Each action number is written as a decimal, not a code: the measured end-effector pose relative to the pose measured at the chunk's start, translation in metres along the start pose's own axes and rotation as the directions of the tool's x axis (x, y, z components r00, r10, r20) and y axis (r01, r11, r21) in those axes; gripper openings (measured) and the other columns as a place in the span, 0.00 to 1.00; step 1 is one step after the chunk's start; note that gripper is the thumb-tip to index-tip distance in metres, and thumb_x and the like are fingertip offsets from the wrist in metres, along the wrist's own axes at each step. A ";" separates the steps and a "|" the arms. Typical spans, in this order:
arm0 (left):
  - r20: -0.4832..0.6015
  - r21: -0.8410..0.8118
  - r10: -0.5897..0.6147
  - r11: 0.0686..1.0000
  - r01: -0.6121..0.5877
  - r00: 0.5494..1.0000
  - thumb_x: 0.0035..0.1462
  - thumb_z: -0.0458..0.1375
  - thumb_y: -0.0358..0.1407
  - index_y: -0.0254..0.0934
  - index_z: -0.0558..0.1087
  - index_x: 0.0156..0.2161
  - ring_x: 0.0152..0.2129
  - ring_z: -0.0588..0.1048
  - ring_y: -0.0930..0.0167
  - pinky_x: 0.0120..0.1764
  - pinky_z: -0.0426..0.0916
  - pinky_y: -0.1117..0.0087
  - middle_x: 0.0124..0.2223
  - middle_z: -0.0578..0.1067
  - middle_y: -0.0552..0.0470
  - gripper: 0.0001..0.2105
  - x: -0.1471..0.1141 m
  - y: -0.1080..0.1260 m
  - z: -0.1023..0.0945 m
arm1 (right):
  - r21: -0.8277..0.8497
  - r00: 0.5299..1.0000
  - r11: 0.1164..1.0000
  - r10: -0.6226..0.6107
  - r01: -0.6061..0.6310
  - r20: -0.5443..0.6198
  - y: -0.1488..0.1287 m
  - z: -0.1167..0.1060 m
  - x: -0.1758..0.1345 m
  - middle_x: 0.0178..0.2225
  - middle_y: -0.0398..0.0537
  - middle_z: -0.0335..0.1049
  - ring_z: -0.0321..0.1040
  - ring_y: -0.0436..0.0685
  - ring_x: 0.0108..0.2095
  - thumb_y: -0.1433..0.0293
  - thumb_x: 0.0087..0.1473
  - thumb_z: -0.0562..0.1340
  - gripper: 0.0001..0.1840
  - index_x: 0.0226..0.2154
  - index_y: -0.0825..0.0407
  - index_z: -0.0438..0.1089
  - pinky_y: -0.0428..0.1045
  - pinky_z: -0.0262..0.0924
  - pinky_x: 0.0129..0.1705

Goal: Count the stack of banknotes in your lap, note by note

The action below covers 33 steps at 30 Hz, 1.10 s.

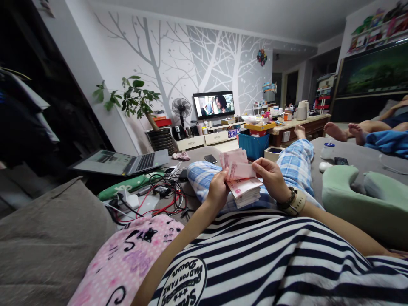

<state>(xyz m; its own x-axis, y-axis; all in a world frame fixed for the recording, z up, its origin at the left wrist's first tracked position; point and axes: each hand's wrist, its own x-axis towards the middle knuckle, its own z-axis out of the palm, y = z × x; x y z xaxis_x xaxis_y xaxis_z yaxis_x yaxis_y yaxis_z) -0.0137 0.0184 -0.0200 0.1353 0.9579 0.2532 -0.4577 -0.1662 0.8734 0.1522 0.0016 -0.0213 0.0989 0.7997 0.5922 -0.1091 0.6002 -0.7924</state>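
A thick stack of reddish banknotes is held above my lap, its upper notes fanned upward. My left hand grips the stack from its left side, thumb pressed on top. With thumb and fingers pinched together, my right hand holds the right edge of one raised banknote. A light-strapped watch and a dark bracelet circle my right wrist. Beneath the money lie my legs in blue checked trousers.
On the left are an open laptop, tangled cables and a grey cushion. A green neck pillow lies at right, near a remote and a small jar. Another person's feet rest at far right.
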 end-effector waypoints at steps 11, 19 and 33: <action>0.026 0.011 0.016 1.000 -0.016 1.000 0.54 0.60 0.40 0.40 0.76 0.29 0.40 0.79 0.56 0.42 0.75 0.58 0.30 0.80 0.46 0.07 -0.001 0.000 0.000 | -0.014 1.000 1.000 0.004 -0.004 0.005 -0.005 0.003 -0.001 0.19 0.39 0.58 0.51 0.50 0.22 0.46 0.46 0.69 0.25 0.23 0.50 0.68 0.47 0.47 0.21; 0.028 0.049 0.026 0.998 -0.028 0.999 0.54 0.60 0.40 0.39 0.75 0.27 0.37 0.79 0.56 0.40 0.75 0.58 0.27 0.78 0.46 0.09 -0.002 0.002 0.001 | -0.013 1.000 1.000 -0.008 0.008 0.001 -0.006 0.003 -0.001 0.19 0.39 0.57 0.51 0.49 0.22 0.46 0.46 0.69 0.25 0.22 0.50 0.68 0.47 0.47 0.22; 0.066 -0.007 0.013 1.000 -0.013 0.998 0.51 0.63 0.41 0.38 0.74 0.26 0.33 0.78 0.59 0.36 0.74 0.62 0.25 0.76 0.49 0.10 0.000 0.000 -0.001 | 0.014 1.000 1.000 -0.003 0.003 0.025 0.000 0.002 0.000 0.19 0.38 0.57 0.50 0.48 0.22 0.50 0.49 0.69 0.23 0.23 0.51 0.69 0.47 0.45 0.24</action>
<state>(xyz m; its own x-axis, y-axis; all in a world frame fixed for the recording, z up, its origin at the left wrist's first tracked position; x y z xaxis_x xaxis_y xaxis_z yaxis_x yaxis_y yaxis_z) -0.0144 0.0187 -0.0203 0.1866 0.9382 0.2913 -0.4653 -0.1768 0.8673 0.1506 0.0016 -0.0214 0.0750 0.7977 0.5984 -0.1225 0.6029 -0.7884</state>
